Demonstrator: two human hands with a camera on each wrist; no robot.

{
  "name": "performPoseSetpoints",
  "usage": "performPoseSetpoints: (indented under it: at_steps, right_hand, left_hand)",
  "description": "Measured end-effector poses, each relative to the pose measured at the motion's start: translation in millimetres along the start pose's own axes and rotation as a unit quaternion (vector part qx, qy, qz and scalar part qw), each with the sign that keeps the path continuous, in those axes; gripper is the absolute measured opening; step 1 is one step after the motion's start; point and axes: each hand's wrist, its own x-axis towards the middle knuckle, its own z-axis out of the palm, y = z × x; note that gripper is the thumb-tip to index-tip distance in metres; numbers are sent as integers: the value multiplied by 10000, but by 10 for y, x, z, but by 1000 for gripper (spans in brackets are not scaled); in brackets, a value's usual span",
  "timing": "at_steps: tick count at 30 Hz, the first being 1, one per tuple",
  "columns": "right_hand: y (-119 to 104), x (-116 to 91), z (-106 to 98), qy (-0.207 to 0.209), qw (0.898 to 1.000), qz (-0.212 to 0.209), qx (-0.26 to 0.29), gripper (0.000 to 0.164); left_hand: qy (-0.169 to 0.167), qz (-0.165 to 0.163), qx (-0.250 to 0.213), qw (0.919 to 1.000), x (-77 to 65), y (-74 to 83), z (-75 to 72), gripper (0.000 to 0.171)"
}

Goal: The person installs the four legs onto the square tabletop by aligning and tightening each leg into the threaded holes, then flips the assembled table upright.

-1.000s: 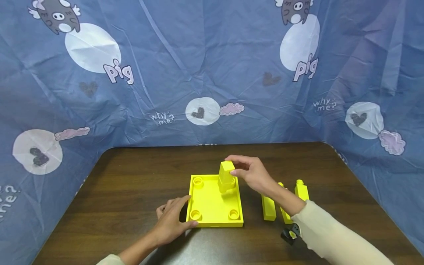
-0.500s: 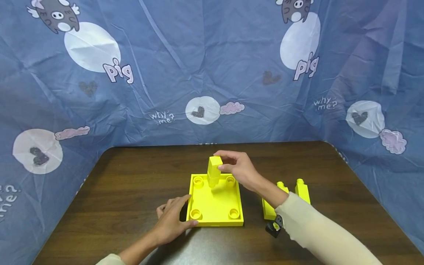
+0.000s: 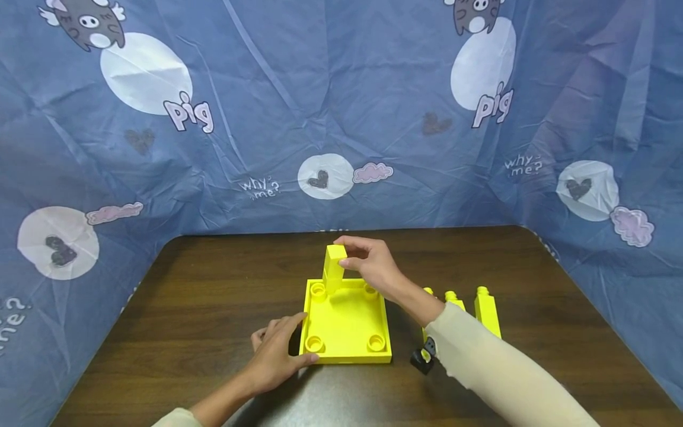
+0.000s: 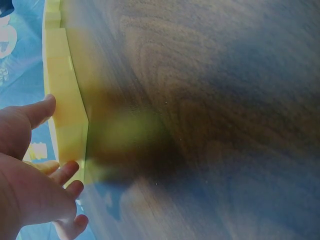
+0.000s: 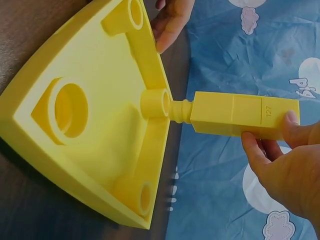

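Observation:
A square yellow tray-like base (image 3: pixel 352 323) with a round socket in each corner lies on the table. My left hand (image 3: pixel 274 356) rests against its near left corner, thumb on the front wall and fingers, fairly straight, along the left side. With thumb and fingertips, my right hand (image 3: pixel 373 267) pinches the top of a yellow square leg (image 3: pixel 335 258), held upright with its ridged round end down. In the right wrist view this end meets the far left socket (image 5: pixel 156 103); whether it sits inside, I cannot tell. The leg (image 5: pixel 245 115) bears a raised number.
More yellow legs (image 3: pixel 487 314) lie right of the base, partly hidden by my right forearm. A small black device (image 3: pixel 423 357) hangs at my right wrist. Dark wood table (image 3: pixel 224 284); a blue printed cloth (image 3: pixel 277 118) stands behind and at the sides.
My right hand has carried the leg leftward, from above the far right socket to the far left one. The left hand and base have stayed put.

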Motion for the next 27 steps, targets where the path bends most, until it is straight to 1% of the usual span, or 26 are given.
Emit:
performPoseSetpoints:
  at_steps: [4, 8, 12, 17, 22, 27]
  right_hand:
    - [-9, 42, 57, 83, 9999, -72, -8, 36]
    - [3, 87, 125, 119, 9997, -167, 124, 37]
    - [29, 115, 186, 92, 9995, -165, 272, 38]
    - [54, 141, 253, 162, 9991, -232, 305, 38]
    - [80, 164, 317, 264, 9991, -223, 254, 38]
    - [113, 176, 375, 246, 9995, -197, 87, 37]
  left_hand:
    - [16, 8, 32, 10000, 5, 1, -4, 76]
    - [31, 10, 38, 10000, 6, 2, -4, 76]
    - [23, -12, -6, 10000, 2, 6, 1, 76]
    - [68, 14, -39, 10000, -2, -1, 6, 76]
    - [53, 1, -63, 10000, -6, -8, 2, 76]
    - [34, 7, -75, 10000, -7, -14, -6, 76]
